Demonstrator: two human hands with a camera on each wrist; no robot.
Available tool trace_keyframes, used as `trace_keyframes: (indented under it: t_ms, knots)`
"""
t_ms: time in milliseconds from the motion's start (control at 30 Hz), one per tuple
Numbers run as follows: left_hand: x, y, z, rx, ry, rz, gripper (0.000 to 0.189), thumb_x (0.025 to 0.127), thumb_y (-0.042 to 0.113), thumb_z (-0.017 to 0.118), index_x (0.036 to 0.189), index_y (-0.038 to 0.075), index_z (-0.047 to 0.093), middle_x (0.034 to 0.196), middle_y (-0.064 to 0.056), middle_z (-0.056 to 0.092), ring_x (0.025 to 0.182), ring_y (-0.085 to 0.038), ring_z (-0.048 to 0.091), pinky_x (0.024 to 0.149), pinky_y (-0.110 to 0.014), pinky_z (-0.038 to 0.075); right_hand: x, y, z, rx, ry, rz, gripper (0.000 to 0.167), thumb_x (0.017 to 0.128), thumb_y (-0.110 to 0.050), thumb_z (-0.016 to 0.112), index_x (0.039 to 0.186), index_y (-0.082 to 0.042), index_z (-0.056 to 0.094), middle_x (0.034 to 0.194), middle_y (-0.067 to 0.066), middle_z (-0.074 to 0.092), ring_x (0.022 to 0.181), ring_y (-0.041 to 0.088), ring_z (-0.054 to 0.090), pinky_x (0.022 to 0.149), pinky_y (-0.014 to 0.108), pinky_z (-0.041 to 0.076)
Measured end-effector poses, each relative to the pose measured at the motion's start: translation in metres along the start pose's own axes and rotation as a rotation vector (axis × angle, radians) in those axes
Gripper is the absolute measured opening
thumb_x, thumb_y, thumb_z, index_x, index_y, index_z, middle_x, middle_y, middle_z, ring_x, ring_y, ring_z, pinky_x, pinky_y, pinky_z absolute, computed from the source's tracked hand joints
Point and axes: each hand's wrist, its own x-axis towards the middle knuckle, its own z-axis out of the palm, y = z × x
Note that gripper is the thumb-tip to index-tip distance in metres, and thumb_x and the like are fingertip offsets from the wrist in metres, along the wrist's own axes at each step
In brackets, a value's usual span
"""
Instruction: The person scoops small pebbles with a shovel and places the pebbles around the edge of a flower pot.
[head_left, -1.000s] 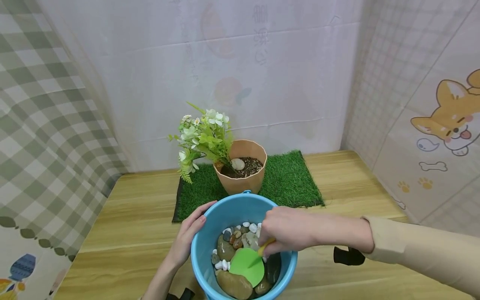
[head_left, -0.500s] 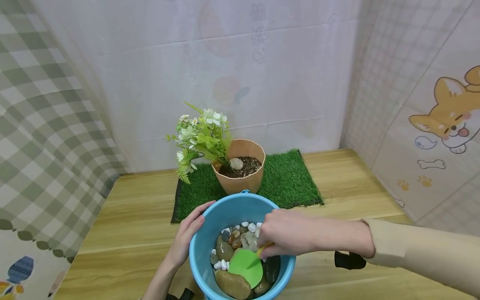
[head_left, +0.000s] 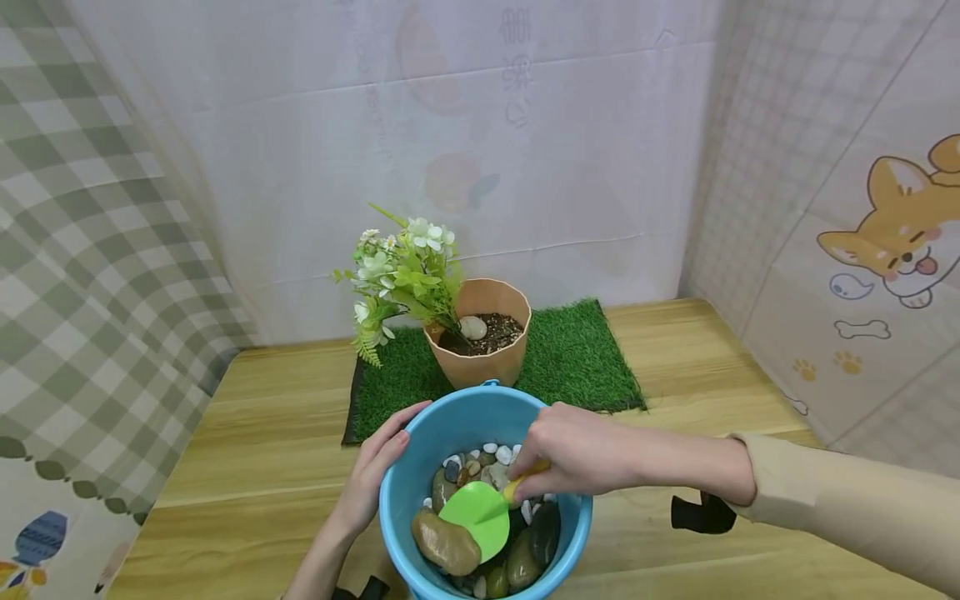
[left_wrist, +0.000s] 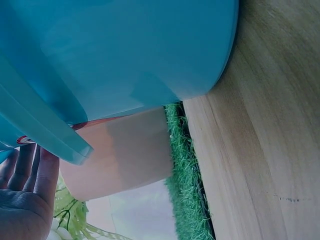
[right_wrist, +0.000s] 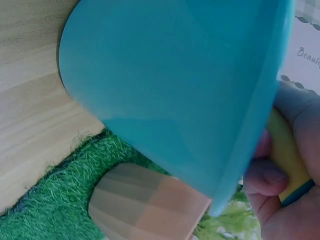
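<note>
In the head view a blue bucket (head_left: 397, 500) holds wet stones and small white pebbles. My right hand (head_left: 573, 450) reaches over its right rim and grips the yellow handle (right_wrist: 287, 150) of a toy shovel with a green blade (head_left: 480, 517). A large brown stone (head_left: 446, 542) lies tilted at the blade's left edge, overlapping it; how much of the blade is beneath it is hidden. Dark stones (head_left: 545, 533) sit to the right of the blade. On the bucket's left side, my left hand (head_left: 372, 467) rests with fairly straight fingers (left_wrist: 47, 175) against the outside below the rim.
Just behind the bucket stands a tan flowerpot (head_left: 483, 367) with soil and a pale stone. White flowers with green leaves (head_left: 408, 275) lean left from it. Beneath the pot lies an artificial grass mat (head_left: 585, 358) on the wooden table (head_left: 262, 467). Printed cloth hangs around.
The shovel blade has risen and shifted slightly up-left, and the large brown stone has moved left with it, uncovering stones underneath. My right hand has lifted a little; the left stays put.
</note>
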Motion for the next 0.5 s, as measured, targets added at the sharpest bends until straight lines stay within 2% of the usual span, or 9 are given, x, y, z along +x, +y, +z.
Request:
trace_keyframes:
  t_ms: [133, 167, 267, 367, 400, 467, 500]
  knots:
    - [0.0, 0.001, 0.0, -0.004, -0.002, -0.006, 0.05, 0.114, 0.02, 0.033, 0.157, -0.005, 0.04, 0.141, 0.024, 0.059, 0.126, 0.002, 0.064, 0.098, -0.023, 0.059, 0.002, 0.002, 0.0, 0.048, 0.014, 0.049, 0.015, 0.099, -0.031, 0.073, 0.095, -0.022, 0.085, 0.075, -0.012, 0.078, 0.056, -0.019, 0.043, 0.055, 0.005, 0.037]
    - [0.0, 0.001, 0.001, -0.004, -0.002, -0.008, 0.05, 0.114, 0.02, 0.034, 0.157, -0.006, 0.04, 0.145, 0.016, 0.06, 0.126, 0.002, 0.064, 0.098, -0.023, 0.059, 0.002, 0.002, 0.001, 0.059, 0.019, 0.062, 0.015, 0.099, -0.031, 0.074, 0.095, -0.023, 0.085, 0.076, -0.013, 0.079, 0.057, -0.019, 0.044, 0.055, 0.006, 0.037]
    - [0.001, 0.001, 0.001, 0.0, 0.0, -0.01, 0.051, 0.114, 0.02, 0.034, 0.156, -0.008, 0.039, 0.146, 0.012, 0.06, 0.126, 0.002, 0.064, 0.098, -0.023, 0.059, 0.001, 0.004, -0.001, 0.104, 0.041, 0.092, 0.014, 0.097, -0.029, 0.076, 0.1, -0.021, 0.086, 0.085, -0.01, 0.083, 0.064, -0.018, 0.055, 0.06, 0.008, 0.043]
    - [0.0, 0.002, 0.001, 0.008, 0.005, -0.01, 0.05, 0.114, 0.02, 0.034, 0.156, -0.007, 0.04, 0.152, -0.01, 0.057, 0.126, 0.002, 0.064, 0.097, -0.023, 0.058, 0.0, 0.006, -0.005, 0.142, 0.067, 0.106, 0.016, 0.097, -0.028, 0.077, 0.104, -0.018, 0.086, 0.093, -0.007, 0.084, 0.072, -0.016, 0.063, 0.062, 0.01, 0.048]
    - [0.0, 0.002, 0.001, 0.009, 0.006, -0.012, 0.05, 0.114, 0.02, 0.034, 0.156, -0.007, 0.04, 0.152, -0.01, 0.057, 0.126, 0.003, 0.064, 0.098, -0.023, 0.058, -0.001, 0.007, -0.007, 0.154, 0.073, 0.111, 0.017, 0.096, -0.028, 0.077, 0.106, -0.017, 0.086, 0.095, -0.006, 0.084, 0.074, -0.015, 0.065, 0.063, 0.011, 0.049]
    - [0.0, 0.003, 0.001, 0.01, 0.007, -0.018, 0.05, 0.114, 0.02, 0.033, 0.156, -0.006, 0.04, 0.153, -0.028, 0.051, 0.126, 0.003, 0.064, 0.098, -0.022, 0.058, -0.002, 0.008, -0.01, 0.175, 0.085, 0.126, 0.017, 0.096, -0.028, 0.078, 0.106, -0.018, 0.086, 0.096, -0.006, 0.084, 0.072, -0.014, 0.063, 0.062, 0.012, 0.049]
    - [0.0, 0.003, 0.001, 0.008, 0.004, -0.019, 0.05, 0.114, 0.02, 0.033, 0.156, -0.006, 0.04, 0.154, -0.034, 0.048, 0.126, 0.003, 0.064, 0.098, -0.022, 0.057, -0.002, 0.009, -0.011, 0.187, 0.088, 0.135, 0.017, 0.096, -0.028, 0.078, 0.106, -0.018, 0.086, 0.096, -0.007, 0.084, 0.071, -0.014, 0.062, 0.061, 0.012, 0.048]
